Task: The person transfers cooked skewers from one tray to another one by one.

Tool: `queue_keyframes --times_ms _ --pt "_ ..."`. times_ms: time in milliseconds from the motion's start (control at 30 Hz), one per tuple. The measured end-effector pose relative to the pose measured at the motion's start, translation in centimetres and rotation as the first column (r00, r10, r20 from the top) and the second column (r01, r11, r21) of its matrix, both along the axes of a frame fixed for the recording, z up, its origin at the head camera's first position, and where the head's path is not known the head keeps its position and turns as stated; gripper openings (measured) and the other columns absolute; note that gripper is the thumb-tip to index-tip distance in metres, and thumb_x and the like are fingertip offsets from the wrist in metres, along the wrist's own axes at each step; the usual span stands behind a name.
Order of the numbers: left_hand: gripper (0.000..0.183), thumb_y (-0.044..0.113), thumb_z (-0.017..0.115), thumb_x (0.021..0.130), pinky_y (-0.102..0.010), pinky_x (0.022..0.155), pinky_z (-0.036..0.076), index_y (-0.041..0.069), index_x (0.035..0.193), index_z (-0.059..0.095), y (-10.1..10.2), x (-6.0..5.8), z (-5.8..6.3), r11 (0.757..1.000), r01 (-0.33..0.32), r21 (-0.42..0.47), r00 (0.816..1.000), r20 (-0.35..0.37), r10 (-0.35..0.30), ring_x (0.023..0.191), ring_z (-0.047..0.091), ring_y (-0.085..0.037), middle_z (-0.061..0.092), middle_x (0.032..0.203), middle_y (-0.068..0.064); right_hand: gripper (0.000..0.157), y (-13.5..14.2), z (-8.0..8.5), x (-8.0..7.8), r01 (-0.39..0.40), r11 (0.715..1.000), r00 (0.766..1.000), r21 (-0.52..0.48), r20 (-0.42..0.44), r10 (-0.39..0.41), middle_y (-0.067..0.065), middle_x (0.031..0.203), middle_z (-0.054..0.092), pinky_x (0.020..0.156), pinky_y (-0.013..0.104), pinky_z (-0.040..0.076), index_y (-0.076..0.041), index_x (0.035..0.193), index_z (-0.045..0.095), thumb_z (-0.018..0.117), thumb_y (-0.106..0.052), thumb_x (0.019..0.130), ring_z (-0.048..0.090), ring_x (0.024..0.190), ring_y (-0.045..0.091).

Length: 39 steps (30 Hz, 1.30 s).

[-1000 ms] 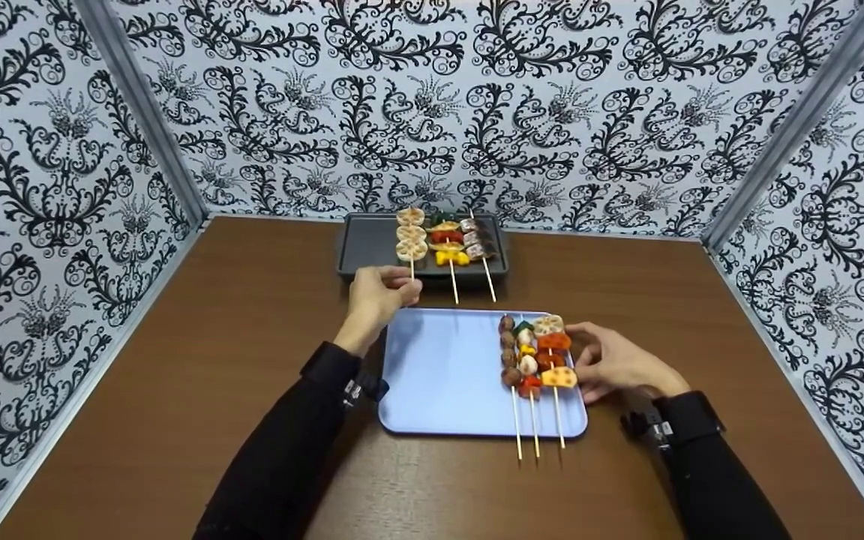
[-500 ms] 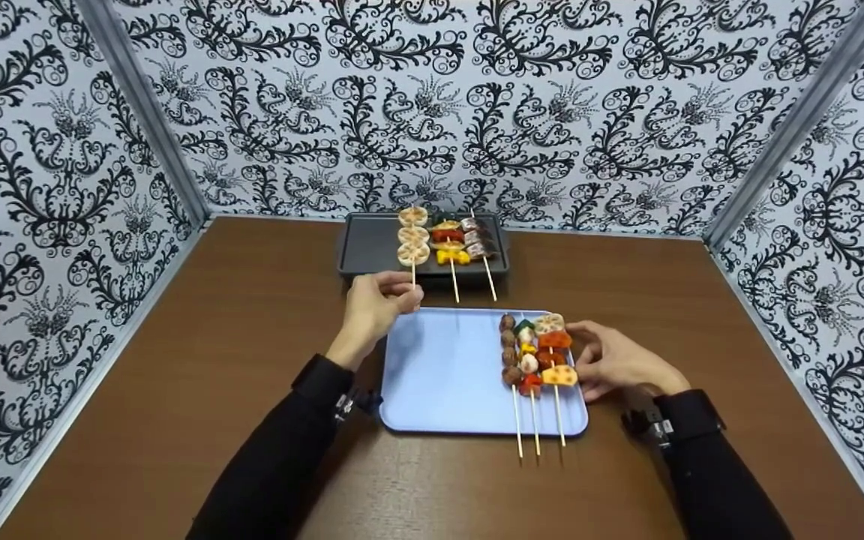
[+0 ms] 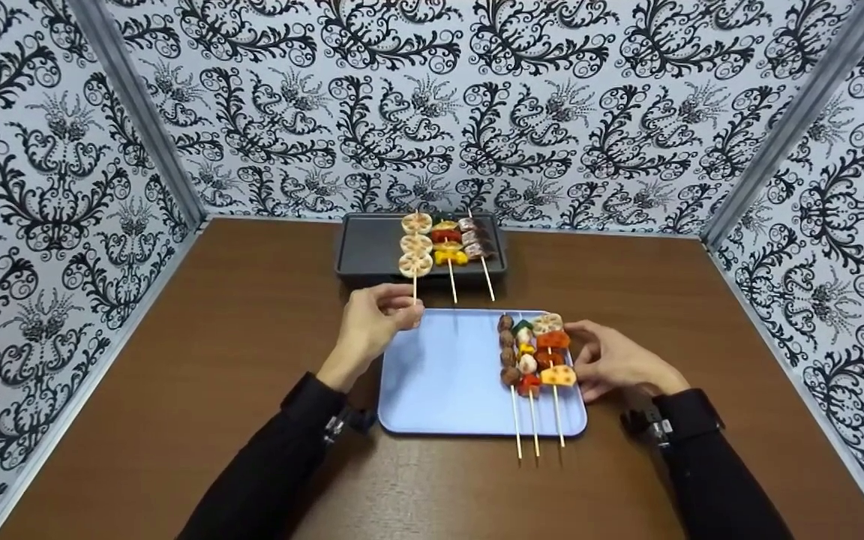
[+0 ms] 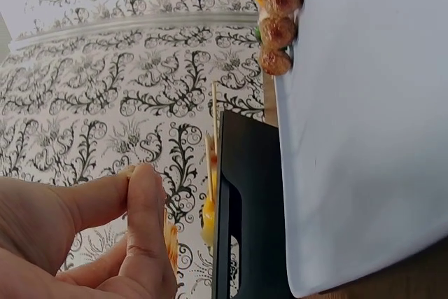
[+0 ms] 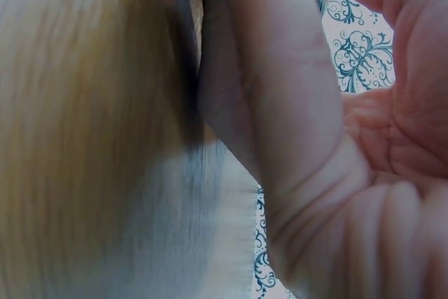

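Lotus stick (image 3: 415, 246), with three round white slices, is held up over the front of the grill (image 3: 372, 244). The left hand (image 3: 373, 324) has it by the bare end: its grip is clamped on the stick, finger and thumb pinching. The left wrist view shows a gap between the slices and the grill. Two more sticks lie on the grill, with bare ends poking out past the front: the pepper stick (image 3: 449, 256) in the middle and the meat stick (image 3: 474, 240) on the right. Nearer is a pale blue tray (image 3: 439, 375), flat on the brown bench (image 3: 177, 337). On its right part lie the ball stick (image 3: 507, 356), the mixed stick (image 3: 527, 364) and the orange stick (image 3: 553, 360), side by side. The right hand (image 3: 619, 361) touches the tray's right edge with bent fingers; I cannot tell if that grip is clamped. Black swirls cover the pale walls (image 3: 432, 112).
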<state>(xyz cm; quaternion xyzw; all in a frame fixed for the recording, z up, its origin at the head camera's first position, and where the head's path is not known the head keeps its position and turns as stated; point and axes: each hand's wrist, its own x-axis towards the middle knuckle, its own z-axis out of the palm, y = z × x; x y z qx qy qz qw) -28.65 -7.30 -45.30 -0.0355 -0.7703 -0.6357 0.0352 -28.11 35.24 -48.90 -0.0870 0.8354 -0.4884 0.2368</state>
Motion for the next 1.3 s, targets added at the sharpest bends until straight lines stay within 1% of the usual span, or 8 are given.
queue_keyframes --times_ms 233,400,667,800,867,1033,1233,1300 --pt "0.037 -0.007 0.088 0.099 -0.020 0.075 0.070 -0.008 0.135 0.080 0.3 1.2 -0.1 0.995 0.055 0.083 0.998 0.001 -0.056 0.081 0.079 -0.008 0.087 0.110 -0.023 0.092 0.1 -0.2 0.1 -0.004 0.999 0.999 -0.050 0.032 0.006 0.016 0.102 0.072 0.071 0.044 0.076 0.000 0.181 0.024 0.072 0.007 0.103 0.081 0.078 0.026" --pt "0.037 -0.004 0.090 0.099 -0.016 0.071 0.067 -0.006 0.135 0.081 0.4 1.9 -0.1 0.997 0.062 0.035 0.998 -0.021 -0.061 0.079 0.076 -0.007 0.087 0.108 -0.021 0.092 0.2 -0.2 0.2 0.003 0.999 0.999 -0.051 0.033 -0.001 0.016 0.102 0.072 0.071 0.044 0.076 -0.001 0.182 0.023 0.072 0.006 0.104 0.081 0.078 0.026" --pt "0.040 -0.005 0.090 0.098 -0.017 0.070 0.067 -0.006 0.137 0.080 0.5 2.8 -0.4 0.997 0.076 0.010 0.997 -0.026 -0.076 0.078 0.077 -0.008 0.088 0.110 -0.022 0.092 0.3 0.0 0.3 0.017 0.999 1.000 -0.042 0.025 -0.016 0.016 0.103 0.072 0.071 0.044 0.076 -0.002 0.182 0.025 0.072 0.007 0.103 0.081 0.077 0.026" --pt "0.040 -0.002 0.091 0.098 -0.015 0.069 0.065 -0.006 0.137 0.081 0.4 3.5 -0.6 0.997 0.069 -0.022 0.997 -0.037 -0.069 0.080 0.079 -0.010 0.088 0.109 -0.022 0.091 0.3 -0.2 0.3 0.019 0.999 1.000 -0.038 0.025 -0.018 0.016 0.104 0.072 0.072 0.045 0.076 -0.002 0.182 0.025 0.071 0.007 0.104 0.081 0.079 0.027" --pt "0.040 -0.002 0.091 0.098 -0.015 0.069 0.064 -0.006 0.136 0.081 0.5 3.9 -0.7 0.997 0.065 -0.029 0.997 -0.043 -0.067 0.082 0.080 -0.013 0.088 0.109 -0.021 0.092 0.3 -0.3 0.3 0.019 0.999 1.000 -0.031 0.022 -0.019 0.016 0.103 0.072 0.072 0.044 0.076 -0.003 0.182 0.026 0.072 0.007 0.103 0.081 0.078 0.026" --pt "0.038 -0.001 0.092 0.098 -0.015 0.068 0.062 -0.005 0.134 0.082 0.7 4.7 -0.9 0.996 0.082 -0.035 0.995 -0.052 -0.084 0.085 0.082 -0.018 0.088 0.107 -0.020 0.091 0.4 -0.2 0.5 0.022 0.999 1.000 -0.023 0.020 -0.022 0.015 0.102 0.072 0.070 0.043 0.076 -0.002 0.181 0.026 0.072 0.007 0.103 0.080 0.076 0.025" --pt "0.041 -0.004 0.090 0.098 -0.019 0.072 0.069 -0.010 0.137 0.078 0.7 5.4 -1.3 0.989 0.145 0.030 0.989 -0.046 -0.144 0.081 0.082 -0.011 0.087 0.108 -0.025 0.091 0.2 -0.1 0.2 0.009 1.000 1.000 -0.021 0.017 -0.009 0.016 0.104 0.074 0.072 0.043 0.076 0.000 0.181 0.025 0.074 0.004 0.105 0.081 0.078 0.025" --pt "0.041 -0.004 0.089 0.098 -0.020 0.072 0.069 -0.011 0.137 0.077 0.8 5.6 -1.6 0.988 0.156 0.025 0.987 -0.048 -0.154 0.080 0.082 -0.010 0.087 0.108 -0.025 0.091 0.0 -0.1 0.1 0.010 1.000 1.000 -0.015 0.016 -0.010 0.016 0.104 0.074 0.072 0.044 0.076 -0.001 0.181 0.026 0.075 0.004 0.104 0.081 0.078 0.025"
